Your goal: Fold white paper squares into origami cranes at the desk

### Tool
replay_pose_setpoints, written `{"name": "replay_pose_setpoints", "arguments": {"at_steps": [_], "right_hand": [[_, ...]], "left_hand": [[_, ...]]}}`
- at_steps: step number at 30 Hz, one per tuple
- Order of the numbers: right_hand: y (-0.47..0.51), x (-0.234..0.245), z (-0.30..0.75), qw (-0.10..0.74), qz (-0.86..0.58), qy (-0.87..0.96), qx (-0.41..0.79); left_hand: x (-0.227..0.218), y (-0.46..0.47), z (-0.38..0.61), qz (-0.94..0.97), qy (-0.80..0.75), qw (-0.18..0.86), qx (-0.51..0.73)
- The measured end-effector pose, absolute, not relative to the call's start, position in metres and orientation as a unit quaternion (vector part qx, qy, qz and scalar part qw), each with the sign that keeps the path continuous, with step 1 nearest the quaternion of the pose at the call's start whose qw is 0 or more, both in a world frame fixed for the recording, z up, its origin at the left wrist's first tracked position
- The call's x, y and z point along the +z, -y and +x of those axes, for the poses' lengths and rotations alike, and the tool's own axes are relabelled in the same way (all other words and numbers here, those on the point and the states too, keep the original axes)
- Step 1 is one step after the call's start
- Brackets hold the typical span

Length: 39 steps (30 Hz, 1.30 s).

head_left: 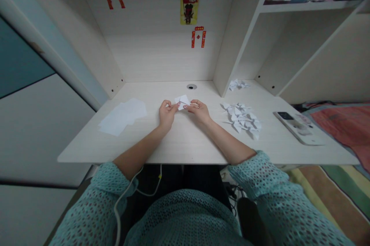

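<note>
A small folded piece of white paper is held just above the pale wooden desk, near its middle. My left hand pinches the paper's left edge with thumb and fingers closed. My right hand pinches its right edge the same way. Both forearms rest on the desk, in teal knitted sleeves pushed up to the elbows.
Flat white sheets lie at the left. A heap of folded paper shapes sits right of my hands, a smaller heap behind it in the shelf bay. A white remote control lies far right. A cable hole is at the back.
</note>
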State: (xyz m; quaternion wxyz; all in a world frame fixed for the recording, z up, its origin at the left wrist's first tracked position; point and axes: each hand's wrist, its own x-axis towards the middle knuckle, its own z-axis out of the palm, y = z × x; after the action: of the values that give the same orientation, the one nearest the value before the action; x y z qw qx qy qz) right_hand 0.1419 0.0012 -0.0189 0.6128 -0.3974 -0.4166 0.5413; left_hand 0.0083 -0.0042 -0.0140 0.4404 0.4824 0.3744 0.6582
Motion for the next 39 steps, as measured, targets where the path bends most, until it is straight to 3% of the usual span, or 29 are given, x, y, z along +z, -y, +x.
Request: {"name": "replay_pose_setpoints", "arguments": {"at_steps": [16, 24, 33, 39], "right_hand": [[-0.005, -0.013, 0.153, 0.546, -0.318, 0.442, 0.636], [-0.006, -0.024, 0.149, 0.552, -0.458, 0.481, 0.504], [-0.009, -0.027, 0.149, 0.541, -0.458, 0.551, 0.44], [-0.011, -0.033, 0.147, 0.538, -0.457, 0.556, 0.439]], "left_hand": [[-0.015, -0.005, 0.0, 0.481, -0.38, 0.412, 0.674], [-0.01, 0.008, 0.008, 0.529, -0.372, 0.431, 0.629], [-0.014, -0.001, 0.004, 0.514, -0.419, 0.478, 0.576], [-0.013, 0.001, 0.0, 0.518, -0.474, 0.444, 0.557]]}}
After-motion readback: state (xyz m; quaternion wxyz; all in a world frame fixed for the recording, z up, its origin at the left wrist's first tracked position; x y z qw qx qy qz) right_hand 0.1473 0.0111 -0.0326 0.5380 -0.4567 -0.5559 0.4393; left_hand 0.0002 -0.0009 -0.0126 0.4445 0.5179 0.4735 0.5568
